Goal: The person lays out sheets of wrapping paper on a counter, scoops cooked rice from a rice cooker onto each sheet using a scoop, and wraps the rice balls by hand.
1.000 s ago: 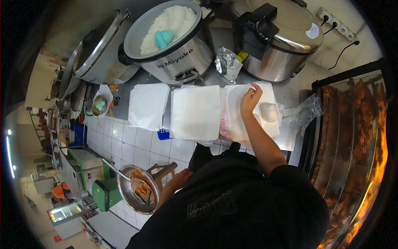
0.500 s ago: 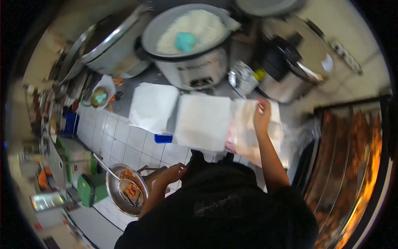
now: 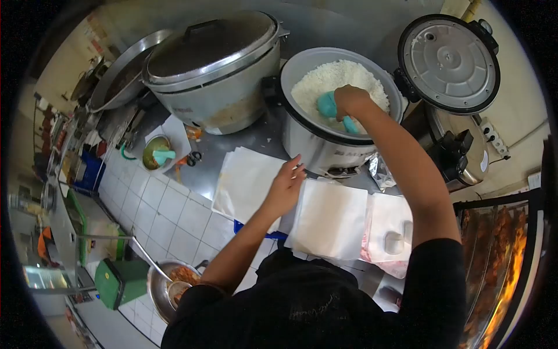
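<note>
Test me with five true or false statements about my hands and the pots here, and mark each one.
1. The right hand holds a turquoise scoop. True.
2. The left hand is inside the rice cooker. False: it is in front of the cooker, by the left stack of white paper.
3. The large pot left of the cooker has its lid on. True.
4. The rice cooker's pot holds soup. False: it holds white rice.
5. The green bin is right of the metal bowl of food. False: it is left of it.
</note>
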A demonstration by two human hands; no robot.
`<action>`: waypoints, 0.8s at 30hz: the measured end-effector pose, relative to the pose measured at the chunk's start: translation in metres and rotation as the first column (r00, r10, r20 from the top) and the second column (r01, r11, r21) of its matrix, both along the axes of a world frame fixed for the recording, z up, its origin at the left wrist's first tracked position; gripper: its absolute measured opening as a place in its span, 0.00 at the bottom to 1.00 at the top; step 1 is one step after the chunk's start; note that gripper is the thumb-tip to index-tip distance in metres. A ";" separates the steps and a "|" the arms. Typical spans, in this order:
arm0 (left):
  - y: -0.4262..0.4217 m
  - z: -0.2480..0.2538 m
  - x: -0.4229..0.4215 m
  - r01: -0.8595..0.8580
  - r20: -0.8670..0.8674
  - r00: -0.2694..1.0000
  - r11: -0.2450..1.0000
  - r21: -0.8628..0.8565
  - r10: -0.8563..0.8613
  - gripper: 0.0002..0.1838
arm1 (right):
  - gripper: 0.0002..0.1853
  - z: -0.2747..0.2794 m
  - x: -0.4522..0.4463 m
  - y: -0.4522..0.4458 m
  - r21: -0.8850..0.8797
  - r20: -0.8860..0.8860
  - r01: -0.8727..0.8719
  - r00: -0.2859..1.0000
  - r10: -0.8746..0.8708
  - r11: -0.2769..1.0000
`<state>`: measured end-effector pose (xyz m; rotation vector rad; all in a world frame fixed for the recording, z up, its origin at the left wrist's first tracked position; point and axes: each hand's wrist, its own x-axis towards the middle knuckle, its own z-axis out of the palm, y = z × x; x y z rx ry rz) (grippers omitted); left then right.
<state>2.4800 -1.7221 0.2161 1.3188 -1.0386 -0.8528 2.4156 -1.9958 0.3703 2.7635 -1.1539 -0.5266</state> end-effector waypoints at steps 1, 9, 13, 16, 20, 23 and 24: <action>-0.010 0.002 0.001 0.032 -0.025 0.999 0.996 -0.080 -0.034 0.27 | 0.22 -0.008 0.002 -0.008 -0.020 -0.088 -0.012 0.996 0.010 1.000; -0.033 0.012 0.007 0.128 -0.157 0.977 0.985 -0.114 -0.145 0.35 | 0.13 -0.012 0.000 -0.073 -0.514 0.005 -0.070 0.996 0.084 0.855; -0.032 0.037 0.007 0.233 -0.242 0.947 0.971 0.061 -0.212 0.34 | 0.12 -0.001 0.028 -0.065 -0.371 -0.155 -0.143 0.984 0.091 0.918; -0.042 0.031 0.008 0.264 -0.178 0.948 0.964 -0.024 -0.264 0.35 | 0.13 0.001 0.033 -0.066 -0.260 -0.196 -0.264 0.956 0.217 0.929; -0.048 0.033 0.005 0.262 -0.216 0.941 0.965 -0.016 -0.260 0.35 | 0.18 0.013 0.035 -0.047 -0.041 -0.191 -0.219 0.960 0.207 0.975; -0.049 0.030 0.006 0.256 -0.145 0.955 0.966 -0.028 -0.258 0.35 | 0.19 0.014 0.023 -0.037 0.017 -0.100 -0.277 0.956 0.278 0.961; -0.050 0.031 0.007 0.256 -0.128 0.958 0.966 -0.034 -0.258 0.34 | 0.19 0.015 0.020 -0.034 0.045 -0.101 -0.290 0.951 0.294 0.956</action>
